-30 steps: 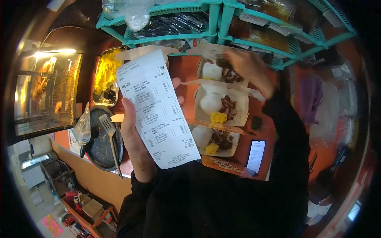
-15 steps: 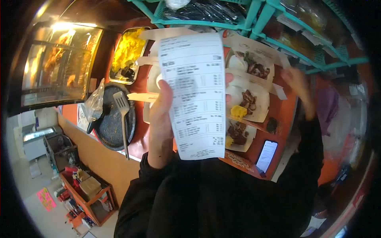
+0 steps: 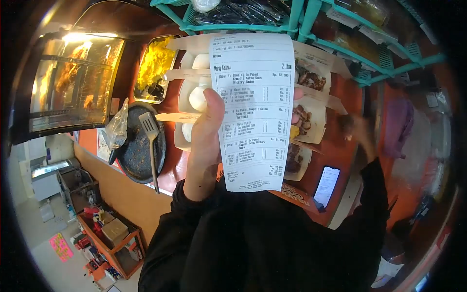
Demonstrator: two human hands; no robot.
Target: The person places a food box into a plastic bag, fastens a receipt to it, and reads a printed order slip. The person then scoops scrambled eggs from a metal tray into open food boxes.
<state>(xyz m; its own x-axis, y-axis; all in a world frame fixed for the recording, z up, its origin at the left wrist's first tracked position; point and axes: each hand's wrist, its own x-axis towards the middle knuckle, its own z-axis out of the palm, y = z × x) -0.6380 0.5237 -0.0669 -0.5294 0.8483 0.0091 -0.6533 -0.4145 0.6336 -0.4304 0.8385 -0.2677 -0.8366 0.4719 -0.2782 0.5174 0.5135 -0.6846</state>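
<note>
My left hand (image 3: 208, 127) is closed on a long printed receipt (image 3: 255, 117), thumb across its front and fingertips showing past its far edge. The receipt is upright in front of me, and its text faces me. It hides much of the food boxes behind it. My right hand (image 3: 357, 129) is over the right part of the counter, smeared by motion. A dark blurred patch shows at its fingers; I cannot tell whether it is held. Nearest to it is an open paper food box (image 3: 318, 127) with rice, browned meat and yellow egg.
A black round pan (image 3: 135, 163) with a slotted turner (image 3: 149, 129) lies left, below a metal tray (image 3: 156, 100) of yellow egg. A lit glass cabinet (image 3: 75, 82) stands beyond. A phone (image 3: 327, 187) lies front right. Teal racks (image 3: 311, 19) line the back.
The receipt has shifted slightly right and its print is sharper. My right hand has come lower and a bit inward. A small dark thing on the counter no longer shows at its spot.
</note>
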